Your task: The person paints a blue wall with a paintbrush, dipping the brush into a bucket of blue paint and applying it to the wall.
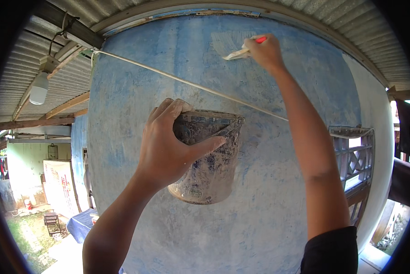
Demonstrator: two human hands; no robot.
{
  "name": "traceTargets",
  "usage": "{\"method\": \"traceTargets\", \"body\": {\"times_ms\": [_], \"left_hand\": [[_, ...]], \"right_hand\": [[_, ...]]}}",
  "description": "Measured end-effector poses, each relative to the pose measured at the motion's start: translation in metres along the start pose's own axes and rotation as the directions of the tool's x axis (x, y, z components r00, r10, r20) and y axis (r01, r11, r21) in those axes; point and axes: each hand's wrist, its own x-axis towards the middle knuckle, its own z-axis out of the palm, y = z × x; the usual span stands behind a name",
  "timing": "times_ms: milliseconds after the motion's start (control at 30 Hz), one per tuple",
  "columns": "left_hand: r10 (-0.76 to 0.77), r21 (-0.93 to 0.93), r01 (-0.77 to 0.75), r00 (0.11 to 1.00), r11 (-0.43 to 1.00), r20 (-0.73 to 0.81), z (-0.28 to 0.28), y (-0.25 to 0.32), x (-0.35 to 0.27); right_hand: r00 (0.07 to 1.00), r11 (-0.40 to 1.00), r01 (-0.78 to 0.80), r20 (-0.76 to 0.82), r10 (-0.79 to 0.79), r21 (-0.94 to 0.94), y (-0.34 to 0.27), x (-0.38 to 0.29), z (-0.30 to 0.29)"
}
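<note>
My left hand grips the rim of a paint-stained plastic bucket, thumb across its outer side and fingers over the edge. What the bucket holds is hidden from this angle. Higher up, my right hand is closed around a paintbrush with a red handle end. The bristles point left and touch the blue, weathered wall near its top. Around the brush tip is a patch of pale, streaky paint.
A pale cord slants across the wall between bucket and brush. At upper left a light bulb hangs under the corrugated roof. A latticed window lies to the right. Down left are a blue tarp and a small stool.
</note>
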Motion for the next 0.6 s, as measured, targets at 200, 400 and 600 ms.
{"method": "traceTargets", "body": {"times_ms": [200,400,600], "left_hand": [[0.023,0.120,-0.029,0.998,0.992,0.054,0.007,0.005,0.001],[0.144,0.220,-0.145,0.989,0.965,0.021,0.020,-0.001,0.003],[0.119,0.136,-0.117,0.993,0.984,-0.005,0.014,-0.004,-0.005]], "right_hand": [[0.989,0.998,0.065,-0.134,-0.068,-0.020,0.009,0.020,-0.003],[0.986,0.990,0.031,-0.165,-0.009,0.134,0.039,0.017,0.025],[0.984,0.992,-0.084,-0.148,0.098,0.098,0.014,-0.015,-0.018]]}}
